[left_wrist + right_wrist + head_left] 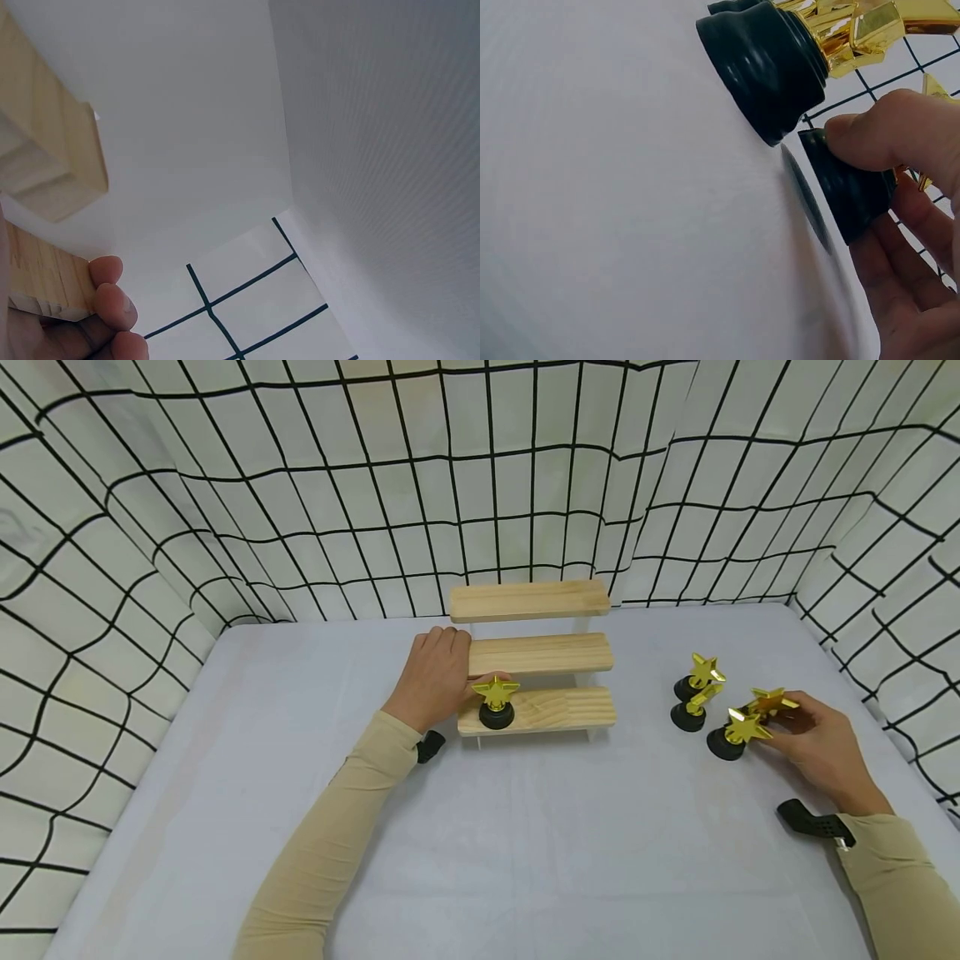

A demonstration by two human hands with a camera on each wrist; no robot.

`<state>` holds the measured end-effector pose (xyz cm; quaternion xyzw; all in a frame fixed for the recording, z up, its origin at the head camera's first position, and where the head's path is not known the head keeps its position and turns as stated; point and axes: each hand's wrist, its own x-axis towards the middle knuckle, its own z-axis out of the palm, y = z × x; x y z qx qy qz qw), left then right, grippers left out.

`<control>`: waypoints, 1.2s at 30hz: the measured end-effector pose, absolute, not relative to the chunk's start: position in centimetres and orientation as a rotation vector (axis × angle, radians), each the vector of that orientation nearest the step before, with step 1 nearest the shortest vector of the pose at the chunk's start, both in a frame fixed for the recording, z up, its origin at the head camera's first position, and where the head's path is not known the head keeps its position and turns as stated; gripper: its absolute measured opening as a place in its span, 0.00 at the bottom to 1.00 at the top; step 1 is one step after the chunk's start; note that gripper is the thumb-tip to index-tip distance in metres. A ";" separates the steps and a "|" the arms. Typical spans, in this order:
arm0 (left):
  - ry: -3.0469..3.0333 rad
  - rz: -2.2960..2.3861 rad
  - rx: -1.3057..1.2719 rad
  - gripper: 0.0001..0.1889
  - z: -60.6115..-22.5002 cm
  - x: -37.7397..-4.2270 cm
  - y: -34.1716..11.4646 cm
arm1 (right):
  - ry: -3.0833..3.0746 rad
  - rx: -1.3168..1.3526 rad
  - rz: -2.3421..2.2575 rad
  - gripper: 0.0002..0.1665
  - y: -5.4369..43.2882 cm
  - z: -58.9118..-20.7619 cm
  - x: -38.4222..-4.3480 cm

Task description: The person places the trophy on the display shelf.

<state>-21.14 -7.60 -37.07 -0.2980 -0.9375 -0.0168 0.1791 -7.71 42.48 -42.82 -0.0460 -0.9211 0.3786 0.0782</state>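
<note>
A three-tier wooden display shelf (540, 656) stands near the back of the table. My left hand (431, 681) grips the left end of its middle board, and the left wrist view shows fingertips (114, 306) curled round the wood. On the lowest board, at its left end, a gold star trophy (497, 703) stands upright on a round black base. Off to the right, my right hand (825, 752) holds another star trophy (772, 702). Its black base (847, 187) is pinched by the thumb and fingers, slightly off the table in the right wrist view.
Close to the right hand stand other star trophies: a near one (727, 743), one (688, 717) turned sideways and one (692, 687) behind it. A white cloth covers the table (525, 843). Black grid netting (420, 485) over white walls encloses the back and sides.
</note>
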 end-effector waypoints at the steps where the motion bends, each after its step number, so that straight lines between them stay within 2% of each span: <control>1: -2.648 -0.046 -0.844 0.32 -37.1 -21.1 -7.6 | -2.756 -0.146 1.136 0.31 42.5 -42.8 -7.7; 14: -2.664 -0.045 -0.845 0.34 -37.1 -21.1 -7.6 | -2.697 -0.190 1.257 0.23 42.6 -42.2 -7.5; 36: -2.668 -0.034 -0.837 0.37 -37.1 -21.1 -7.6 | -2.618 -0.209 1.232 0.26 42.4 -40.4 -7.1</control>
